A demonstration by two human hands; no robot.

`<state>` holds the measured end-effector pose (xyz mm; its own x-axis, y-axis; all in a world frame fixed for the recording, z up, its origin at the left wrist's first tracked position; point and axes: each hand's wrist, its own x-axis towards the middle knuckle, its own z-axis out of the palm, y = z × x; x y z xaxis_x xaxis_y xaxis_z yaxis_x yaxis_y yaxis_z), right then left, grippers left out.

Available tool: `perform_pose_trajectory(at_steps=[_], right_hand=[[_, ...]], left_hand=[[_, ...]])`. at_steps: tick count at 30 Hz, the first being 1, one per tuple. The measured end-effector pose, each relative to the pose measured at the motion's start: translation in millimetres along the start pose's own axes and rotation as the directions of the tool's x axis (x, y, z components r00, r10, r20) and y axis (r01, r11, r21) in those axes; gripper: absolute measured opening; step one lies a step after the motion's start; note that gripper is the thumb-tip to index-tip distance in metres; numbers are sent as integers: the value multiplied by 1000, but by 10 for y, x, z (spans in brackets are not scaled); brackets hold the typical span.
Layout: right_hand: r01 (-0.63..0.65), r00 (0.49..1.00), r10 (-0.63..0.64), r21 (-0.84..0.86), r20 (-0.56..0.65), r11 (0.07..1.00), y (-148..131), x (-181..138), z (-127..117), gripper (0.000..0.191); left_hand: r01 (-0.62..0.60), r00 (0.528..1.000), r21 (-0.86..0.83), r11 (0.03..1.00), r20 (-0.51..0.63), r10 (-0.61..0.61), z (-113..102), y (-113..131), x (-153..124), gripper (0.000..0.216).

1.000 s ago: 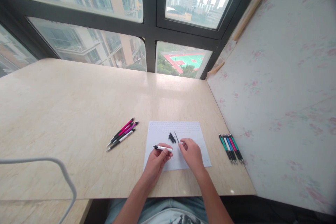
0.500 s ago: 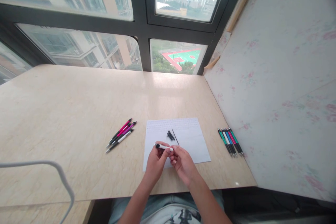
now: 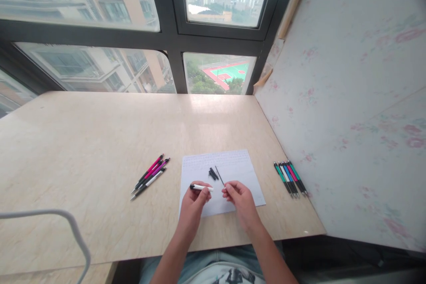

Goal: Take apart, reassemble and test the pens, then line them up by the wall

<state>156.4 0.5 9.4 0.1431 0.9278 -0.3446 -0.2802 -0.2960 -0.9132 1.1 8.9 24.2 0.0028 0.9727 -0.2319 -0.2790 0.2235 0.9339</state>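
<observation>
My left hand (image 3: 194, 202) is closed around the white barrel (image 3: 203, 187) of a pen with a black end, held almost level above the paper. My right hand (image 3: 238, 195) is apart from it, thumb and fingertips pinched together; whatever is between them is too small to make out. Those fingertips are by the lower end of a thin black refill (image 3: 219, 175), and I cannot tell whether they touch it. Left of the refill, short black pen parts (image 3: 213, 174) lie on a sheet of white paper (image 3: 242, 171) with handwriting along its top.
Several pens (image 3: 151, 175), pink, purple and white with black grips, lie at the left. A row of several pens (image 3: 290, 179) sits by the papered wall (image 3: 349, 133) at right. A grey cable (image 3: 75, 226) arches at lower left. A window frame (image 3: 171, 40) borders the table's (image 3: 109, 142) back.
My hands have drawn apart: the left moved left with the white barrel, and the right came away from the barrel's end. The view has shifted slightly. The refill and black parts stay on the paper.
</observation>
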Motion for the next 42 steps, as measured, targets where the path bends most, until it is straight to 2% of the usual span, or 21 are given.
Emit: perform_pose_trajectory(at_steps=[1, 3, 5, 9, 11, 13, 18, 22, 25, 28, 31, 35, 37, 39, 42], right_hand=[[63, 997, -68, -137, -34, 989, -15, 52, -43, 30], [178, 973, -221, -395, -66, 901, -38, 176, -91, 28], [252, 946, -322, -554, -31, 794, -53, 308, -86, 25], [357, 902, -422, -708, 92, 609, -72, 486, -1, 20], [372, 893, -433, -741, 122, 559, -86, 497, 15, 23], [359, 898, -426, -740, 109, 568, -103, 455, -6, 25], [350, 925, -360, -633, 119, 691, -134, 220, -136, 26], [356, 927, -354, -586, 123, 728, -159, 42, -176, 24], [396, 918, -327, -557, 224, 730, -213, -60, -132, 22], [456, 888, -320, -540, 331, 708, -269, -128, -62, 19], [500, 864, -336, -557, 376, 663, -269, -152, -19, 18], [524, 851, -381, -607, 360, 597, -183, -147, -6, 16], [525, 851, -390, -609, 352, 595, -133, -142, -4, 17], [502, 865, -375, -585, 333, 638, -85, -133, -7, 17], [390, 921, -323, -523, 217, 758, -16, -98, -45, 18]], left_hand=[[27, 1000, -55, 998, 8, -26, 7, -24, 0, 23], [64, 998, -118, 991, 30, -61, 24, -64, -4, 23], [80, 996, -136, 987, 47, -74, 34, -92, -8, 23], [72, 996, -83, 994, 51, -68, 9, -121, -9, 23], [64, 997, -40, 997, 52, -62, -16, -132, -9, 24], [59, 997, -10, 998, 51, -58, -35, -144, -8, 25], [74, 995, 24, 997, 60, -75, -21, -166, 6, 27], [77, 996, 52, 996, 52, -79, 40, -141, 8, 29], [84, 996, 74, 994, 33, -87, 82, -110, -1, 33], [87, 996, 76, 993, 18, -88, 107, -101, -12, 34], [83, 996, 85, 993, 10, -85, 118, -123, -17, 36], [6, 996, 181, 983, 85, -22, 119, -151, -18, 35], [-52, 992, 269, 962, 122, 19, 120, -136, -19, 33], [-97, 990, 349, 932, 133, 53, 118, -101, -19, 32], [-137, 988, 396, 908, 126, 94, 95, -41, -20, 30]])
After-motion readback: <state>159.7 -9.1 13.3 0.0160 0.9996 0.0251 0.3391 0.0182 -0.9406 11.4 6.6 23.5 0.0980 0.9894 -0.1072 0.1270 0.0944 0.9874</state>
